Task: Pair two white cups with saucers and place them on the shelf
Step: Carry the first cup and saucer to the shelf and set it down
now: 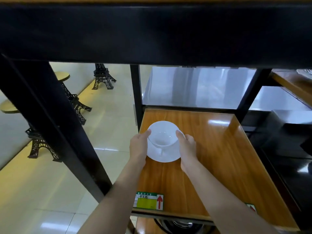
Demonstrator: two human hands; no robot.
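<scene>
A white cup (pixel 161 139) stands upright on a white saucer (pixel 164 157), its handle toward me. The pair is over the far left part of a brown wooden shelf board (pixel 211 157). My left hand (pixel 139 146) grips the saucer's left edge, thumb by the cup's rim. My right hand (pixel 187 146) grips the right edge the same way. Whether the saucer rests on the board or hovers just above it I cannot tell. Only this one cup and saucer are in view.
A thick black beam (pixel 152 34) of the upper shelf runs across just above. A black post (pixel 50 119) slants at the left, thin black uprights (pixel 135 95) behind. A green and yellow label (pixel 149 200) sits on the board's front edge. Eiffel-tower stool bases (pixel 103 76) stand on the tiled floor.
</scene>
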